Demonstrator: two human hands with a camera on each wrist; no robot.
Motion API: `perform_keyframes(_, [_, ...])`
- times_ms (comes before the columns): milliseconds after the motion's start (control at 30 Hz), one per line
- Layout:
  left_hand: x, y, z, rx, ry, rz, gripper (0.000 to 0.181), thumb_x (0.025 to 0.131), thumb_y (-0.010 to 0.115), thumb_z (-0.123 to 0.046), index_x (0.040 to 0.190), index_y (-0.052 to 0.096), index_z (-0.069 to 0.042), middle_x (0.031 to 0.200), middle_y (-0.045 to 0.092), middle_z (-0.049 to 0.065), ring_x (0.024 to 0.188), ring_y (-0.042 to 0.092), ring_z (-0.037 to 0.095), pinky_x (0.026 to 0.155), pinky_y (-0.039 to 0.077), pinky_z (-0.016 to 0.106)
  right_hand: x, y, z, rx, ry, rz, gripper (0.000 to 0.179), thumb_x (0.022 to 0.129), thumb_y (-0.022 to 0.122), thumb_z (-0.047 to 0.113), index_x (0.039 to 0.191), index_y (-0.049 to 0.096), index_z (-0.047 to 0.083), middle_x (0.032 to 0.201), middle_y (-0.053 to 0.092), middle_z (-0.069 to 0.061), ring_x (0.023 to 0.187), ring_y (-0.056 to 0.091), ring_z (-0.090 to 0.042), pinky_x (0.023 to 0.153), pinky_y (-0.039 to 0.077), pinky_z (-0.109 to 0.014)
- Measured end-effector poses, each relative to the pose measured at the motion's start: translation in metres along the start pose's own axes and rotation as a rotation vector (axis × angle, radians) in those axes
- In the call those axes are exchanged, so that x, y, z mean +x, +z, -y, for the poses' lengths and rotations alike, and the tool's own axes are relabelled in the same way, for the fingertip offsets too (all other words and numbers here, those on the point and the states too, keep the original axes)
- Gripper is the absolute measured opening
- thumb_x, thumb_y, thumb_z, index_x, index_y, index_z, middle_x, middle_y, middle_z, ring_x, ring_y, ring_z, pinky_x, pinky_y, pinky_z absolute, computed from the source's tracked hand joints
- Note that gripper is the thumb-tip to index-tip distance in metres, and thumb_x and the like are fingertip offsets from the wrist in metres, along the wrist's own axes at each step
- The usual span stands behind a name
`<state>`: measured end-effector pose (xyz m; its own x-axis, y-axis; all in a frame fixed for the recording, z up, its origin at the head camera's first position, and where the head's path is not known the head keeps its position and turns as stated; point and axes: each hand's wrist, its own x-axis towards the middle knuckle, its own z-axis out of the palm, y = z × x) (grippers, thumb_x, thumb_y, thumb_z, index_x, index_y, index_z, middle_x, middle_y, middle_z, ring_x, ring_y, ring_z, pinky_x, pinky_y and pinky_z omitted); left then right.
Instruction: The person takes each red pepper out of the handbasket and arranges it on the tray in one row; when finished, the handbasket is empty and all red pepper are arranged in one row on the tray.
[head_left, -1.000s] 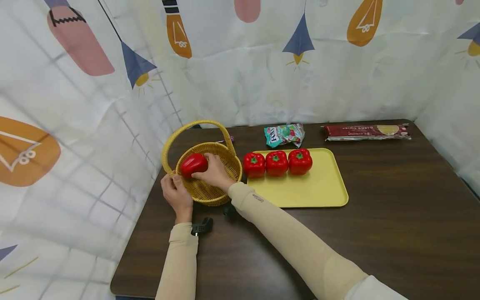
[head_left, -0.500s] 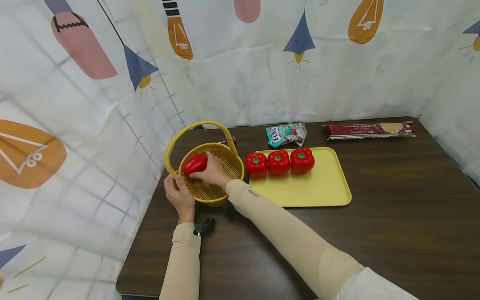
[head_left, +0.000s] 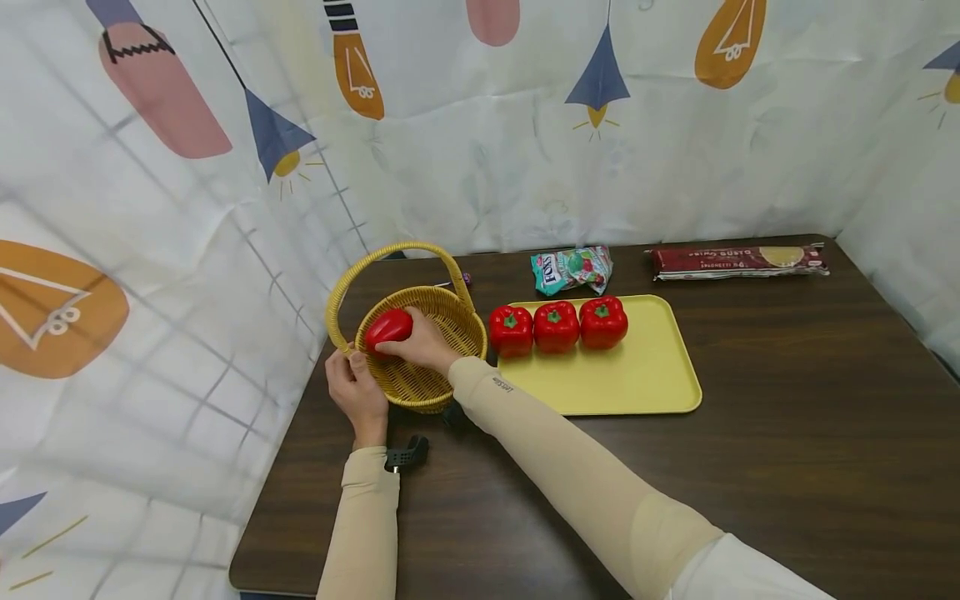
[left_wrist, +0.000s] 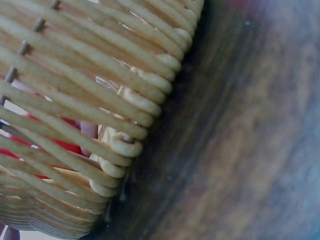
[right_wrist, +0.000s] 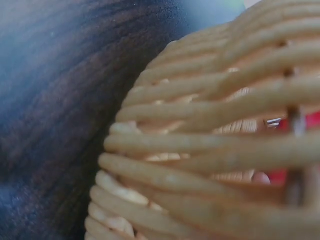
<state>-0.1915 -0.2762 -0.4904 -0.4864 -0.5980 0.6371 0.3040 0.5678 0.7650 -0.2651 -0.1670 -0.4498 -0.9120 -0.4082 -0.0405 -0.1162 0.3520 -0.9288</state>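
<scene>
In the head view, a yellow wicker basket (head_left: 427, 392) with an arched handle stands at the table's left. My left hand (head_left: 358, 396) grips its left rim, near the foot of the handle. Inside lies a glossy red bell pepper (head_left: 390, 327) on its side, no stem showing. My right hand (head_left: 426, 340) reaches over the rim and holds that pepper between thumb and fingers. The left wrist view is filled by basket weave (left_wrist: 75, 100), with red and a fingertip glimpsed through gaps. Weave (right_wrist: 210, 150) also covers much of the right wrist view.
Beside the basket, a yellow tray (head_left: 600, 383) bears three red bell peppers (head_left: 557, 327) in a row. Behind it lie a teal candy bag (head_left: 572, 270) and a long dark-red packet (head_left: 738, 261). A small purple-tipped item (head_left: 465, 278) sits behind the basket. Printed curtains surround the table.
The head view has shifted slightly. My right thumb has moved a little up over the pepper, which stays in the basket. My left hand keeps its place on the rim.
</scene>
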Motion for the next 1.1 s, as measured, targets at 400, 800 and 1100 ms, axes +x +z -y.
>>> perform_keyframes(400, [-0.002,-0.002,-0.025,-0.025,-0.006,-0.006,0.063,0.098,0.051,-0.049,0.095,0.062,0.013,0.109,0.058,0.026,0.106,0.054,0.036,0.093,0.041,0.028,-0.002,-0.003,-0.001,0.159,0.014,-0.014,0.067,0.082,0.079,0.035,0.136,0.046,0.011,0.129,0.056,-0.008,0.111,0.057,-0.022,0.09,0.051,-0.036])
perform_keyframes(800, [0.0,0.001,0.001,-0.005,-0.007,-0.004,0.062,0.097,0.052,-0.052,0.093,0.064,0.009,0.109,0.059,0.022,0.107,0.056,0.027,0.095,0.042,0.034,-0.007,-0.007,0.002,0.214,0.07,-0.008,0.067,0.078,0.082,0.032,0.133,0.049,0.012,0.125,0.056,-0.009,0.105,0.057,-0.023,0.09,0.052,-0.039])
perform_keyframes(1100, [0.0,0.0,-0.002,0.008,0.01,-0.009,0.062,0.098,0.051,-0.05,0.091,0.063,0.01,0.108,0.058,0.026,0.107,0.056,0.033,0.095,0.042,0.033,-0.019,-0.019,0.006,0.199,0.071,0.066,0.077,0.076,0.083,0.032,0.14,0.043,0.014,0.131,0.052,-0.008,0.111,0.055,-0.022,0.091,0.051,-0.038])
